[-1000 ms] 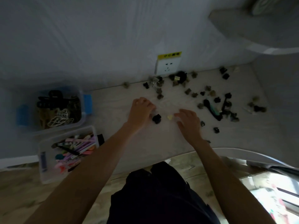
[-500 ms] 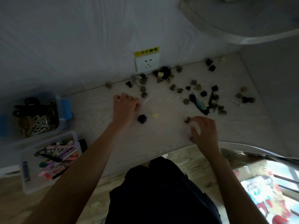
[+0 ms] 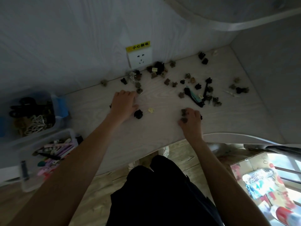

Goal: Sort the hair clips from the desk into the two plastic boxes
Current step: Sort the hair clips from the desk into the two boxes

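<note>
Several small hair clips point(image 3: 197, 86), dark and brown, lie scattered over the pale desk point(image 3: 162, 132), most of them near the back wall and to the right. My left hand point(image 3: 124, 103) rests on the desk with its fingers curled under, and a dark clip point(image 3: 110, 106) peeks out at its outer edge. Beside its thumb lie a black clip point(image 3: 138, 114) and a tiny yellow clip point(image 3: 150, 110). Near the front edge, my right hand point(image 3: 191, 120) curls round small brown clips point(image 3: 184, 120). At the left stand two clear plastic boxes: the far box point(image 3: 56, 103) holds dark clips, the near box point(image 3: 70, 134) colourful ones.
A wall socket point(image 3: 140, 59) with a yellow label sits at the back wall. A long black and teal clip point(image 3: 193, 97) lies among the right-hand pile. The desk's front edge curves off to the right, with a colourful carton point(image 3: 268, 181) on the floor below.
My right hand has moved from the desk's middle to the right, toward the front edge, and curled round small brown clips. My left hand has stayed beside the black clip.
</note>
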